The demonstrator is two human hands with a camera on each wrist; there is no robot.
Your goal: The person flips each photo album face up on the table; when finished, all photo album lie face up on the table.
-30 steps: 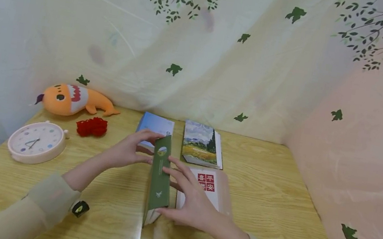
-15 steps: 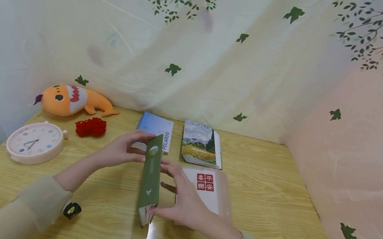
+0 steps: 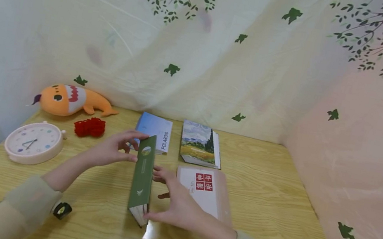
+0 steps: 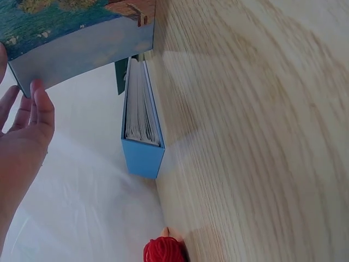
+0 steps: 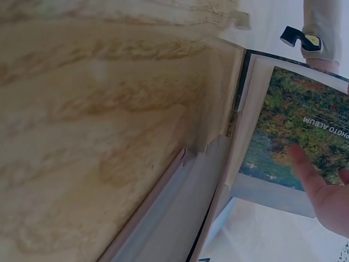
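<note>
A photo album [image 3: 142, 178] with a green spine stands with the spine facing up. Its painted cover [image 4: 82, 43] shows in the left wrist view, and the words "PHOTO ALBUM" show on the cover [image 5: 322, 120] in the right wrist view. My left hand [image 3: 107, 150] pinches the far upper corner, fingers and thumb around its edge [image 4: 27, 123]. My right hand [image 3: 183, 204] has its fingers against the right cover and its thumb at the near page edge. A fingertip [image 5: 297, 155] touches the cover picture. Whether the album's bottom touches the table cannot be told.
Behind lie a blue POLAROID album [image 3: 156, 126] and another album with a landscape cover [image 3: 198, 145]. A pink-edged book [image 3: 203, 200] lies right of the hands. Left are an alarm clock [image 3: 33, 142], red yarn [image 3: 89, 127] and an orange plush shark [image 3: 63, 100].
Both hands and the green-spined album have shifted left. More of the POLAROID lettering and the pink-edged book shows. The right fingers have moved from the spine's edge down onto the cover.
</note>
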